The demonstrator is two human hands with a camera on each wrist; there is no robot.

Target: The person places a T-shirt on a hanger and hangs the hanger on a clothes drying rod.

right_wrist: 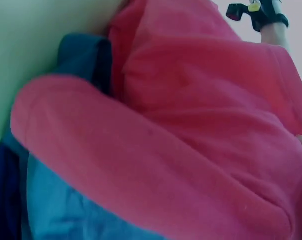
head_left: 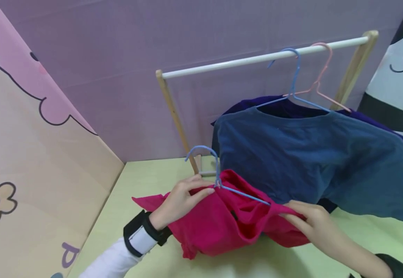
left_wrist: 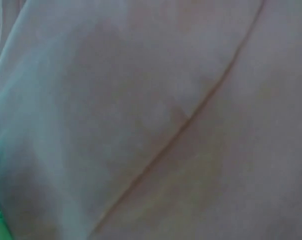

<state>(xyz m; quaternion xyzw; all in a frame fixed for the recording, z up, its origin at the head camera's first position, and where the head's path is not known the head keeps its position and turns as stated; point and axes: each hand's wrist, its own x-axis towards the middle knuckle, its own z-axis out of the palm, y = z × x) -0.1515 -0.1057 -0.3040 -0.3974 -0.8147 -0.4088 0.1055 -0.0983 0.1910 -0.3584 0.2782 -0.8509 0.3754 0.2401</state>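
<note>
A pink shirt (head_left: 210, 227) hangs bunched in front of the rack, with a blue hanger (head_left: 243, 194) partly inside its neck opening. My left hand (head_left: 184, 197) pinches the shirt and the hanger at the base of the hook, thumb and fingertips together. At the shirt's right shoulder, my right hand (head_left: 314, 222) pinches the cloth near the end of the hanger's arm, which the fabric hides. The right wrist view shows a pink sleeve (right_wrist: 141, 165) drooping across the front. Only pale cloth (left_wrist: 141, 120) with a seam fills the left wrist view.
Behind stands a clothes rack with a white rail (head_left: 222, 67) and wooden posts. On it hang a blue-grey shirt (head_left: 291, 154) on a blue hanger and a dark purple shirt (head_left: 246, 104) on a pink hanger (head_left: 321, 81). The pale green tabletop (head_left: 149, 173) meets a printed wall panel (head_left: 48, 154) at left.
</note>
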